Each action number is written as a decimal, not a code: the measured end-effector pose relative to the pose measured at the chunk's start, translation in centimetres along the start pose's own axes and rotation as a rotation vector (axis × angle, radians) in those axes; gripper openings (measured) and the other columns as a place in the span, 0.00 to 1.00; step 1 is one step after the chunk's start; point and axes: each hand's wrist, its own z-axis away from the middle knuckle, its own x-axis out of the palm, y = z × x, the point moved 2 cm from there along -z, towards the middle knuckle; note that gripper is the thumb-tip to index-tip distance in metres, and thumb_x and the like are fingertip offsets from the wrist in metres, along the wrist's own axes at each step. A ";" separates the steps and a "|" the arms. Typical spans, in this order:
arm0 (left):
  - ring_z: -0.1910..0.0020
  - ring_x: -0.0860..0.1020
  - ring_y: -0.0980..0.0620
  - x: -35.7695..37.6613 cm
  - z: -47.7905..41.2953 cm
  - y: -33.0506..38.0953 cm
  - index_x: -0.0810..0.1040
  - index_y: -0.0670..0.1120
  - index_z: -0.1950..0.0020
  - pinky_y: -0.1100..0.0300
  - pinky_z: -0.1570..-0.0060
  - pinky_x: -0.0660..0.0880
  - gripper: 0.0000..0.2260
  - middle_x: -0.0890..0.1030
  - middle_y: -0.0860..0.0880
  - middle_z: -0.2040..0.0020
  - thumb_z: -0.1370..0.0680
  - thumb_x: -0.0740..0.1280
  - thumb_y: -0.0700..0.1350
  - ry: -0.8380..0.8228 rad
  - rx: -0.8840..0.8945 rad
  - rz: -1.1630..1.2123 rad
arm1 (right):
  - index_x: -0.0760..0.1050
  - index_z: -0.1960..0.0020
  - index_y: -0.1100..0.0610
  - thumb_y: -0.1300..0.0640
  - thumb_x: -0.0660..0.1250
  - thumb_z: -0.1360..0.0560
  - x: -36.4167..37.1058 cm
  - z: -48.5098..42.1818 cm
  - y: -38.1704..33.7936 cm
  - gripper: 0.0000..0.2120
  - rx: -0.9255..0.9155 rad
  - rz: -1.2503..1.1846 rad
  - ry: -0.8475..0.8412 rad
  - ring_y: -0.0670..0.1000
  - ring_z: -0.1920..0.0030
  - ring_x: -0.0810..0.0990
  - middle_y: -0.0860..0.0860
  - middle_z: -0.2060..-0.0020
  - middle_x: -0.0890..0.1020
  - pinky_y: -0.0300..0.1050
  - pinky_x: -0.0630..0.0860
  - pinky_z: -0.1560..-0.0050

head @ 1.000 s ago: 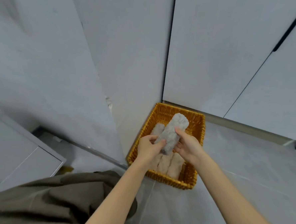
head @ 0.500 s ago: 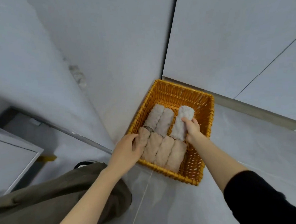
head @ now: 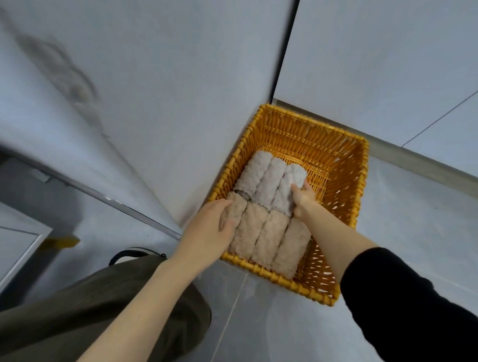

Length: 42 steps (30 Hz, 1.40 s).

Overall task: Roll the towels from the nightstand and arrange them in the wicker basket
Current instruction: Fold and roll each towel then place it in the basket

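Observation:
An orange wicker basket (head: 340, 158) stands on the floor in a wall corner. Inside lie several rolled towels in two rows: beige rolls (head: 266, 238) in the near row, paler grey rolls (head: 255, 174) in the far row. My right hand (head: 303, 198) grips the rightmost grey roll (head: 288, 186), which lies beside the other two grey rolls. My left hand (head: 213, 230) rests on the leftmost beige roll (head: 235, 209) at the basket's left wall, fingers curved over it.
Grey walls meet right behind the basket. The right part of the basket holds no towels. A white cabinet (head: 6, 245) stands at the left. My olive trouser leg (head: 86, 316) fills the lower left over grey floor tiles.
My right hand has lowered the grey roll into the far row beside the other two. My left hand moved onto the leftmost beige roll. The view has come closer to the basket.

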 end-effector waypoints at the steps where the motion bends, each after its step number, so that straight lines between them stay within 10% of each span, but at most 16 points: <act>1: 0.31 0.67 0.56 0.0 -0.1 0.1 0.65 0.50 0.27 0.56 0.32 0.67 0.20 0.68 0.52 0.28 0.19 0.59 0.47 -0.009 0.005 0.002 | 0.53 0.22 0.51 0.58 0.57 0.18 0.2 -0.1 0.3 0.26 -0.024 0.041 0.016 0.58 0.33 0.70 0.54 0.29 0.68 0.52 0.70 0.36; 7: 0.31 0.66 0.57 -0.4 -0.1 0.7 0.67 0.51 0.28 0.60 0.32 0.65 0.18 0.67 0.53 0.28 0.18 0.58 0.47 -0.007 0.033 -0.004 | 0.59 0.24 0.48 0.53 0.56 0.18 0.0 -0.4 1.3 0.23 -0.191 0.637 0.133 0.62 0.27 0.52 0.57 0.25 0.54 0.59 0.60 0.30; 14: 0.30 0.65 0.55 -1.4 0.0 2.0 0.67 0.49 0.28 0.66 0.36 0.59 0.18 0.67 0.51 0.28 0.18 0.58 0.47 -0.010 0.061 -0.017 | 0.56 0.22 0.57 0.64 0.55 0.20 -0.2 0.7 -0.1 0.27 -0.354 0.942 -0.135 0.60 0.32 0.68 0.60 0.27 0.63 0.49 0.67 0.34; 20: 0.31 0.67 0.54 -3.3 1.3 4.1 0.66 0.50 0.27 0.67 0.40 0.60 0.19 0.69 0.52 0.28 0.18 0.58 0.46 -0.022 0.049 0.015 | 0.66 0.28 0.61 0.64 0.57 0.21 -1.5 5.6 -3.0 0.21 -0.390 0.807 -0.140 0.59 0.41 0.77 0.58 0.33 0.73 0.50 0.76 0.45; 26: 0.32 0.69 0.55 -5.9 3.6 5.8 0.67 0.50 0.27 0.65 0.38 0.63 0.19 0.72 0.52 0.30 0.19 0.59 0.46 -0.010 0.054 0.069 | 0.71 0.33 0.56 0.61 0.60 0.20 -2.9 14.1 -5.7 0.16 -0.591 0.586 -0.307 0.45 0.48 0.75 0.52 0.39 0.77 0.27 0.72 0.60; 42: 0.47 0.79 0.55 -21.9 18.1 10.8 0.75 0.51 0.37 0.63 0.44 0.73 0.13 0.81 0.53 0.44 0.21 0.62 0.42 0.430 0.157 0.225 | 0.76 0.39 0.51 0.59 0.62 0.20 -5.5 45.0 -16.2 0.11 -1.074 0.394 -0.844 0.49 0.52 0.83 0.46 0.50 0.84 0.44 0.79 0.46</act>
